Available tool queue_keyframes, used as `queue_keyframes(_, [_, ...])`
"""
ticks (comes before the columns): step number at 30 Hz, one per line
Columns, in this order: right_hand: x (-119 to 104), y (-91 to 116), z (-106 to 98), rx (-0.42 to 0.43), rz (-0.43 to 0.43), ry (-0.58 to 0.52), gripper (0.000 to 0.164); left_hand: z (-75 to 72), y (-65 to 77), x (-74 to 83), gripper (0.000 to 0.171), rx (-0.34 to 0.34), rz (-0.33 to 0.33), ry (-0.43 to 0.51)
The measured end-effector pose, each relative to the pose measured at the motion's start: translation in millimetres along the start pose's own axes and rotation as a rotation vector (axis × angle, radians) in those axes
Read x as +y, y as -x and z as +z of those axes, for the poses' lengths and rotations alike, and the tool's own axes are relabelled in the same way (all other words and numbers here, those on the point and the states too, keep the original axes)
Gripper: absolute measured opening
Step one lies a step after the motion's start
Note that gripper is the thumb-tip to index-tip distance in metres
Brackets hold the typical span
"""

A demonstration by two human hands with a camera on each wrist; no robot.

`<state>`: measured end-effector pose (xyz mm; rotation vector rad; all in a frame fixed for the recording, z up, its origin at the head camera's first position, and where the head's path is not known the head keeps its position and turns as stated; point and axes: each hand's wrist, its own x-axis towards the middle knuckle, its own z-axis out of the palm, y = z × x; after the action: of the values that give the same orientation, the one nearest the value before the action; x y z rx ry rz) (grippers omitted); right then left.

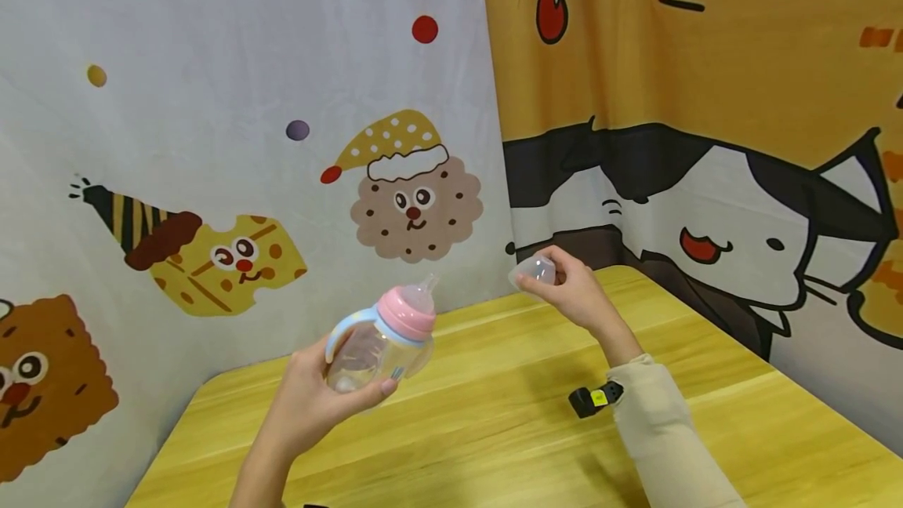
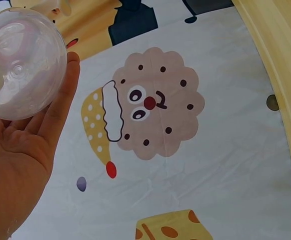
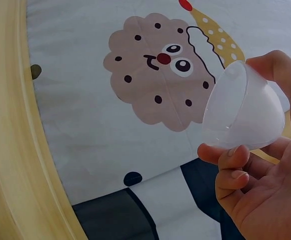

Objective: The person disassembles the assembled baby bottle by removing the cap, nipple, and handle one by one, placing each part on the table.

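Observation:
My left hand [image 1: 313, 394] grips a clear baby bottle [image 1: 363, 355] by its body, raised above the table. The bottle has a pink collar [image 1: 407, 312], light blue handles and a clear nipple [image 1: 426, 288] that is uncovered and tilts up to the right. In the left wrist view the round bottle base [image 2: 23, 65] faces the camera, against the palm and fingers. Farther right, my right hand [image 1: 574, 288] pinches a translucent dome-shaped bottle cap [image 1: 536, 269] in the air, apart from the bottle. The right wrist view has the cap [image 3: 260, 115] between thumb and fingers, its open rim facing left.
A yellow wood-grain table [image 1: 480, 414] lies below both hands. Behind it hangs a white curtain [image 1: 247, 45] with cartoon food prints, and at the right an orange curtain [image 1: 776, 45] with a cat print. A black strap [image 1: 596, 398] is at the right wrist.

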<state>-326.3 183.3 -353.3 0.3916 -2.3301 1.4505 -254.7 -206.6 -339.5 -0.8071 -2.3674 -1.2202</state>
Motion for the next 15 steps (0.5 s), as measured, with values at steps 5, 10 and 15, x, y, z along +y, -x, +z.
queue_keyframes(5, [1.1, -0.5, -0.1, -0.015, 0.008, 0.01, 0.04, -0.2, 0.4, 1.3, 0.056, -0.004, -0.002, 0.013])
queue_keyframes(10, [2.7, -2.0, -0.3, -0.019, 0.015, 0.015, 0.041, -0.5, 0.7, 1.6, 0.057, -0.001, -0.006, 0.015])
queue_keyframes(15, [2.6, -2.6, -0.5, -0.025, 0.015, 0.019, 0.042, -0.8, 0.7, 1.0, 0.057, -0.003, 0.004, 0.007])
